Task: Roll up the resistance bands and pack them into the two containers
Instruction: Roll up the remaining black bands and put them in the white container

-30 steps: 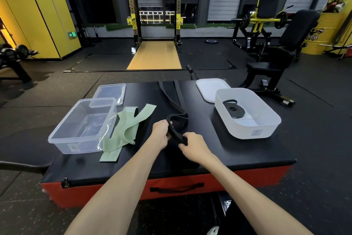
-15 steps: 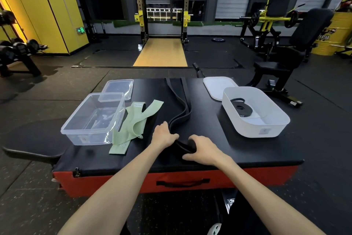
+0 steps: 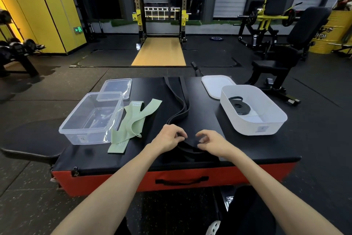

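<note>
A long black resistance band (image 3: 182, 101) runs from the far edge of the black padded box (image 3: 247, 145) toward me. Its near end is gripped by my left hand (image 3: 168, 139) and pinched by my right hand (image 3: 211, 142), both low on the pad with fingers curled. Pale green bands (image 3: 133, 120) lie loose beside a clear plastic container (image 3: 76, 126) on the left. On the right stands a white container (image 3: 274, 118) with a rolled black band (image 3: 239, 106) inside.
A clear lid (image 3: 117, 88) lies behind the clear container, a white lid (image 3: 214, 84) behind the white one. The box has red sides and a black handle (image 3: 181, 180). A squat rack, a weight bench and gym machines stand on the floor beyond.
Both hands came down with the band's near end, which was lifted in a loop a second ago and now lies flat on the pad. The view shifted slightly.
</note>
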Tool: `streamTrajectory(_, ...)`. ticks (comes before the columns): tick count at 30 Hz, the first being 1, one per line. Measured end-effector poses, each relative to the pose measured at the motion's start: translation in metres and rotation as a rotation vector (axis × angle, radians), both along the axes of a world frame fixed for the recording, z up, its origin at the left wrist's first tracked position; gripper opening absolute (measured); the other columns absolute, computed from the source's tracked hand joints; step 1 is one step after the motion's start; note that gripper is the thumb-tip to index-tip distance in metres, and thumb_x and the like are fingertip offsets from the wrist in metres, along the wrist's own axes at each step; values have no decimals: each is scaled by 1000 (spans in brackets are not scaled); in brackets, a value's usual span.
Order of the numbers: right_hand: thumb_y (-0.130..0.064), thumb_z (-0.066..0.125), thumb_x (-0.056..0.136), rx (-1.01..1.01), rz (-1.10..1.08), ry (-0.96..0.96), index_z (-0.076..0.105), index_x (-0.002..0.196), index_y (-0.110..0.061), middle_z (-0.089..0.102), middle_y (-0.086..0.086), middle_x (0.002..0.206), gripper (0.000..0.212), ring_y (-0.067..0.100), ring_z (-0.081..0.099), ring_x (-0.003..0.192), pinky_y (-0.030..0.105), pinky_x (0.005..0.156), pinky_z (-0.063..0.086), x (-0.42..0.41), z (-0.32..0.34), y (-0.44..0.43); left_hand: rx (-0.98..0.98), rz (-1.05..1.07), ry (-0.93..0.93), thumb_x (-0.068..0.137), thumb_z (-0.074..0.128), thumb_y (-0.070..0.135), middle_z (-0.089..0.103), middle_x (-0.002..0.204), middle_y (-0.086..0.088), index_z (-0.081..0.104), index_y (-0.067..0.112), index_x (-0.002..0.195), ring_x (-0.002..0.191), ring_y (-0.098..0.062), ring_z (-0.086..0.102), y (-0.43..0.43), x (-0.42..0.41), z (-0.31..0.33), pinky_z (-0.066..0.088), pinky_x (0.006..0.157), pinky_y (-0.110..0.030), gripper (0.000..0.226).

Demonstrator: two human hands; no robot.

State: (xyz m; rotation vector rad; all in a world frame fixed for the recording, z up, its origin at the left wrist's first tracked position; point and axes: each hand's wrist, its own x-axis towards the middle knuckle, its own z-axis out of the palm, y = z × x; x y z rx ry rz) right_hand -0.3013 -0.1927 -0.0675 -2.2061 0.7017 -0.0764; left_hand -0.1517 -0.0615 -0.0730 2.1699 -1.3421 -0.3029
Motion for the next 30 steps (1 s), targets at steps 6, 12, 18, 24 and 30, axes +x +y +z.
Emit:
streamTrajectory(6,-25,68,80,-106,-127,214,65,71,-13,62,3,61,16,17,61,58,30,62,58,4,10,-1,-15,46,19,86,68,16,51,65,13,75,19,92,61,-2,49,-2,-2,0,33,56,-4,10)
streamTrajectory(12,-14,68,86,66,-197,111,64,72,-9,62,7,72,16,16,62,52,22,50,53,3,11,-2,-6,52,31,86,68,19,58,74,9,73,21,99,64,-2,49,-2,-1,-1,36,62,-9,14)
streamTrajectory(18,6,61,87,370,-333,-67,61,70,-7,57,9,75,21,16,59,63,24,50,56,5,8,3,17,58,24,89,65,19,51,67,11,73,19,101,62,-2,49,-1,-3,4,36,66,-13,14)
streamTrajectory(24,11,35,96,1131,-374,-195,58,96,5,62,16,92,24,24,61,84,30,60,57,4,16,-2,-11,57,8,92,60,17,47,63,15,72,13,101,59,-1,47,1,-7,5,33,56,-2,16)
streamTrajectory(30,-4,50,86,1251,-431,-156,54,85,-3,53,6,77,4,18,55,72,28,65,43,6,17,-5,-62,54,-19,93,57,12,49,68,12,72,6,99,62,-2,46,0,-11,6,31,60,1,17)
